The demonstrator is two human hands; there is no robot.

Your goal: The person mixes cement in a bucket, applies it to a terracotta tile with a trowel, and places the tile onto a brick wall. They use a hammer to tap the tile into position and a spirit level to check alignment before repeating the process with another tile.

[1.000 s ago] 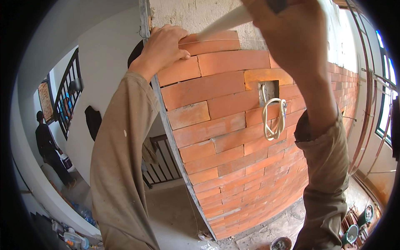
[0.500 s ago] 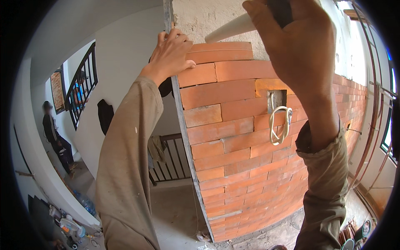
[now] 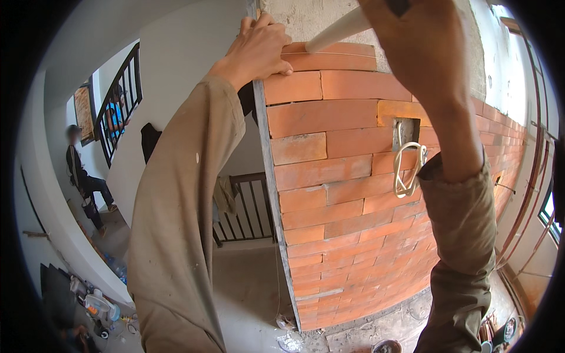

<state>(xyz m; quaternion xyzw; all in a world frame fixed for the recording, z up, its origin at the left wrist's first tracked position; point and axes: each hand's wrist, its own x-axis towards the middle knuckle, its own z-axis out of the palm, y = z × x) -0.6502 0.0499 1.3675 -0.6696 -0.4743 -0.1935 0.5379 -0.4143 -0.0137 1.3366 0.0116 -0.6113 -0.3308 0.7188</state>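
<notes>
The right hand (image 3: 421,53), nearest, wraps its partly hidden fingers around a pale tapered tool (image 3: 340,28), its tip at the top brick (image 3: 347,57), set on the upper left corner of the brick wall (image 3: 318,170). The left hand (image 3: 256,48) covers that brick's left end, fingers bent, slightly apart; whether they pinch, I cannot tell. Far left, a person (image 3: 76,165) wears dark clothes

Free room before lower brick wall (image 3: 353,259) — looped cable (image 3: 398,172) in way higher up, beside right sleeve (image 3: 462,217).
</notes>
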